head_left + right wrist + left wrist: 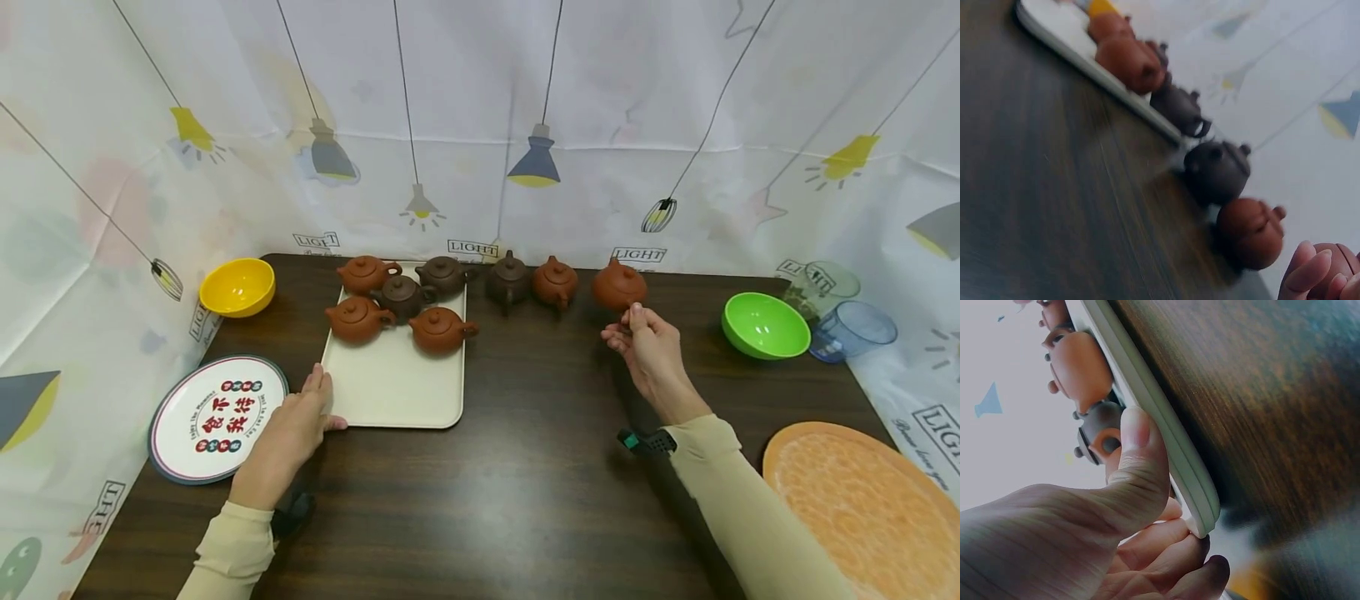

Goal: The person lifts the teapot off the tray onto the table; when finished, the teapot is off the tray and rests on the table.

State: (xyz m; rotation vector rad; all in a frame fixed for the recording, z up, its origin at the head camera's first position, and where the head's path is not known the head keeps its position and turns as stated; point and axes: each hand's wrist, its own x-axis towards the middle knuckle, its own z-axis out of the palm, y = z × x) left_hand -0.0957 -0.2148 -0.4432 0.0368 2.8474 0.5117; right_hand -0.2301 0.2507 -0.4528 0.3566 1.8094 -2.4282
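Note:
My left hand [294,421] grips a cream tray [390,392] at its left front side; in the left wrist view the thumb lies over the rim and the fingers curl around the corner. On the back half of the tray stand several small clay teapots, such as a reddish-brown teapot [439,331] and a dark brown teapot [402,297]. My right hand [656,354] pinches a reddish-brown teapot [619,286] by its near side, right of the tray. Between them stand another dark brown teapot [508,280] and another reddish-brown teapot [556,282] on the table.
A yellow bowl [237,287] and a white plate with red characters [217,417] are on the left. To the right stand a green bowl [766,326], a blue glass [852,332] and a clear glass [821,287], with a round orange mat [862,500] nearer. A printed curtain [465,100] borders the dark table [517,475].

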